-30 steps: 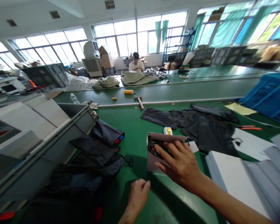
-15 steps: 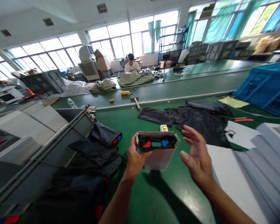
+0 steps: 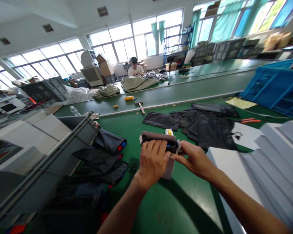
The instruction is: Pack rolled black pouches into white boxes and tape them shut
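Note:
A small cardboard box (image 3: 168,173) stands upright on the green table with its top open and its back flap raised. Black plastic wrapping (image 3: 172,148) with a bit of blue shows inside the opening. My left hand (image 3: 151,162) lies over the near rim, its fingers bent across the opening and its thumb at the front edge; the fingertips are partly hidden. At the box's right end, my right hand (image 3: 195,160) pinches the side flap and corner between thumb and fingers.
Black-bagged items (image 3: 109,140) with red and blue ends lie left, beside a grey crate (image 3: 70,146) of white boxes. Flat black bags (image 3: 205,126) lie behind. White boxes (image 3: 231,169) are stacked right, near a blue crate (image 3: 273,87). A person (image 3: 136,70) sits across.
My left hand has moved from the box's left side onto its open top, covering the red part. My right hand, open and apart before, has closed on the box's right end.

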Tool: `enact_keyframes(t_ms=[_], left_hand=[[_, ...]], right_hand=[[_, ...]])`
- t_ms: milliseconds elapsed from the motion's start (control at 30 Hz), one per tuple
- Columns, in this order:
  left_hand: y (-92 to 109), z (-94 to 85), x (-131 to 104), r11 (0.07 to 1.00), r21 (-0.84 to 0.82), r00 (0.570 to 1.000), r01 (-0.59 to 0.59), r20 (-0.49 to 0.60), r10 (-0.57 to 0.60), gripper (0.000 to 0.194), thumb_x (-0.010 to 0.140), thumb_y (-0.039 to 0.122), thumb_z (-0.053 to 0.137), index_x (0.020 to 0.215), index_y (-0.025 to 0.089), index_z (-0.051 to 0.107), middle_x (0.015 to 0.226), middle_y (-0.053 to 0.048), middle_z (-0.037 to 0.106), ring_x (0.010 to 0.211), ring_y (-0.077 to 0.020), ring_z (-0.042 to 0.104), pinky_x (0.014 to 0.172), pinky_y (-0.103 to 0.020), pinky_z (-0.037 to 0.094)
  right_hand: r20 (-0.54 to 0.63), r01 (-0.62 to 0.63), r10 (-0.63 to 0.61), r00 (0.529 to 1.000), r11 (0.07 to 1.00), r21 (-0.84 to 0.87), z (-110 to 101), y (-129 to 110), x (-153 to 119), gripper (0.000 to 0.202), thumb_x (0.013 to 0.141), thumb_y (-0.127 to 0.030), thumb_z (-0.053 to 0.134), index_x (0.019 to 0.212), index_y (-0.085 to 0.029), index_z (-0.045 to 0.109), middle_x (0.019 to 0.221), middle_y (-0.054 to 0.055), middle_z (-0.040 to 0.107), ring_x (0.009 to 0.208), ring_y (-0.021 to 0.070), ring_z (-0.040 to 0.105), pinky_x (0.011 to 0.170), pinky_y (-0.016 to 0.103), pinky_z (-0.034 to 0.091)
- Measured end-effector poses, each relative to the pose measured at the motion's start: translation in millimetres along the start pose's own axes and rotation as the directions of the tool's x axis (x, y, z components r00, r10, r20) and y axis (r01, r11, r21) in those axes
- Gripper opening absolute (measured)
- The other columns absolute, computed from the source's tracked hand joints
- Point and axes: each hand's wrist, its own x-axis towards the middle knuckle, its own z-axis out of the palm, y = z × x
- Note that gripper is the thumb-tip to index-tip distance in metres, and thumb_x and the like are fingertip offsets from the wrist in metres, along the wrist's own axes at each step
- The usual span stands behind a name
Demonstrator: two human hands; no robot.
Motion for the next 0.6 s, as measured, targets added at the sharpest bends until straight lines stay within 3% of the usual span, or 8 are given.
enact_keyframes(t_ms=[67,133,167,233,300,367,467,600], left_hand=[[-0.3,0.3,9.9,0.999,0.016,0.996,0.033,0.079,-0.034,0.035,0.095,0.038,0.044,0.121,0.016,0.054,0.105,-0.012,0.065,0.099,-0.0261,0.058,0.083,-0.042,0.042],[-2.6,-0.6,17.3,0.998,0.034,0.99,0.058,0.124,-0.062,0.036,0.095,0.042,0.045,0.119,0.017,0.055,0.103,-0.011,0.065,0.097,-0.0261,0.057,0.08,-0.041,0.041],[-3.7,-1.5,20.1,0.996,0.043,0.987,0.074,0.139,-0.08,0.036,0.094,0.043,0.046,0.118,0.018,0.056,0.102,-0.01,0.064,0.096,-0.026,0.056,0.08,-0.041,0.04],[-4.0,-3.8,24.0,0.99,0.068,0.98,0.121,0.154,-0.13,0.036,0.093,0.046,0.048,0.116,0.02,0.057,0.102,-0.009,0.064,0.096,-0.0262,0.055,0.079,-0.04,0.04],[-0.8,-5.3,26.6,0.978,0.1,0.969,0.184,0.148,-0.198,0.036,0.092,0.046,0.051,0.116,0.021,0.058,0.103,-0.009,0.065,0.097,-0.0265,0.055,0.079,-0.04,0.039],[5.1,-5.4,29.0,0.961,0.13,0.957,0.244,0.126,-0.26,0.033,0.09,0.044,0.054,0.113,0.021,0.06,0.102,-0.009,0.066,0.098,-0.027,0.055,0.08,-0.04,0.039],[14.1,-3.0,33.4,0.939,0.134,0.942,0.318,0.067,-0.328,0.028,0.088,0.043,0.058,0.105,0.022,0.064,0.097,-0.007,0.068,0.096,-0.028,0.057,0.084,-0.044,0.038],[19.8,4.2,40.2,0.897,-0.043,0.898,0.44,-0.001,-0.441,0.024,0.088,0.04,0.057,0.101,0.023,0.069,0.092,-0.008,0.069,0.091,-0.0278,0.057,0.079,-0.041,0.04]], right_hand=[[0.064,-0.008,0.009,0.998,1.0,-0.007,-5.4,0.9,5.3,0.031,0.088,-0.048,0.06,0.079,-0.018,0.058,0.075,0.004,0.062,0.065,0.016,0.057,0.059,0.025,0.045],[0.153,-0.115,0.095,0.984,0.985,0.128,-15.9,3.1,14.0,0.032,0.087,-0.048,0.06,0.075,-0.019,0.056,0.066,0.002,0.058,0.057,0.0141,0.054,0.052,0.024,0.042],[0.162,-0.198,0.159,0.974,0.946,0.257,-24.3,3.8,19.8,0.034,0.087,-0.049,0.058,0.07,-0.02,0.053,0.06,-0.001,0.054,0.051,0.0126,0.049,0.047,0.023,0.038],[0.107,-0.302,0.296,0.949,0.757,0.579,-47.7,2.2,33.5,0.038,0.087,-0.049,0.056,0.062,-0.022,0.046,0.05,-0.005,0.04,0.041,0.0094,0.037,0.038,0.021,0.028],[-0.046,-0.187,0.396,0.917,0.528,0.828,-75.3,-5.8,47.6,0.037,0.082,-0.043,0.062,0.058,-0.022,0.043,0.05,-0.006,0.032,0.04,0.0076,0.027,0.036,0.02,0.021],[-0.205,0.012,0.41,0.889,0.425,0.905,-98.2,-20.9,58.7,0.033,0.072,-0.033,0.073,0.057,-0.021,0.046,0.053,-0.006,0.032,0.044,0.0068,0.023,0.036,0.019,0.017],[-0.324,0.164,0.347,0.88,0.418,0.894,-105.3,-52.8,66.1,0.028,0.071,-0.026,0.075,0.057,-0.02,0.051,0.057,-0.004,0.035,0.047,0.0072,0.023,0.036,0.019,0.016],[-0.228,0.144,0.094,0.969,0.534,0.833,-62.7,-99.3,67.7,0.028,0.087,-0.034,0.059,0.064,-0.02,0.052,0.057,-0.004,0.039,0.047,0.0091,0.033,0.04,0.022,0.024]])
